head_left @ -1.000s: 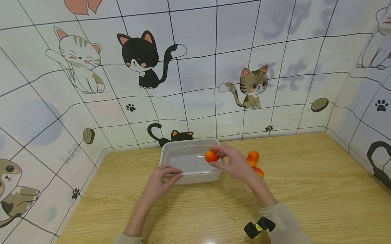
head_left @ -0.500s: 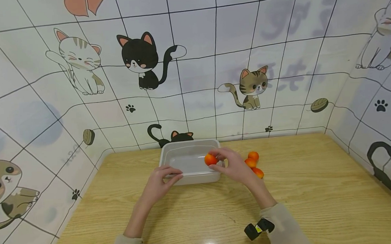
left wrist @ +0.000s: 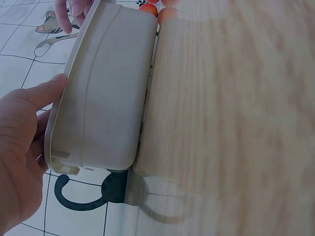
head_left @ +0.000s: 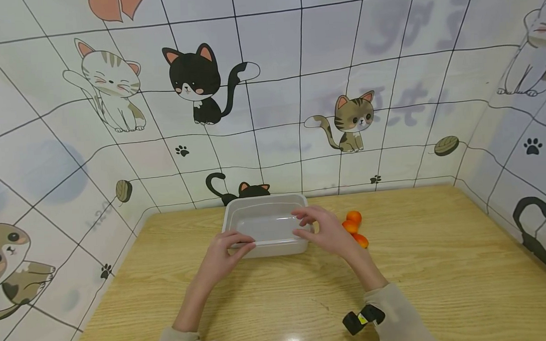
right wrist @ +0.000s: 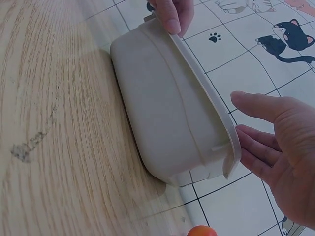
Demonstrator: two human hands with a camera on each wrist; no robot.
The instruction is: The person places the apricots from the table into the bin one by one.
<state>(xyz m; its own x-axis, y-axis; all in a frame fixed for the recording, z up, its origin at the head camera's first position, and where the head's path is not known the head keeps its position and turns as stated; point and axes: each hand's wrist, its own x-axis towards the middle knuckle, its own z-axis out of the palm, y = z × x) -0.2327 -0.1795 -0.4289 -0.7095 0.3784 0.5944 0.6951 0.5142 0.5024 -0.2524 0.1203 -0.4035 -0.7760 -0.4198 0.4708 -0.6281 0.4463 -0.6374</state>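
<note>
A pale rectangular plastic box [head_left: 275, 248] stands near the back of the wooden table. My left hand [head_left: 225, 252] pinches its front rim at the left, thumb over the edge in the left wrist view. My right hand [head_left: 326, 230] is over the box's right end with thumb and fingers spread and nothing between them; in the right wrist view the fingers [right wrist: 261, 147] are by the rim. Just right of that hand lie three small orange-red round fruits: one fruit [head_left: 354, 217] at the back, another [head_left: 349, 227] and a front one [head_left: 360, 240]. No fruit shows inside the box.
Close behind the box rises a white wall [head_left: 275, 105] printed with cats and grid lines. Side walls stand left and right. The wooden table [head_left: 438, 255] extends to the right and in front of the hands.
The orange-red fruit pinched by my right hand has been let go over the box and is out of sight. Those fingers have parted. My left hand stays on the rim.
</note>
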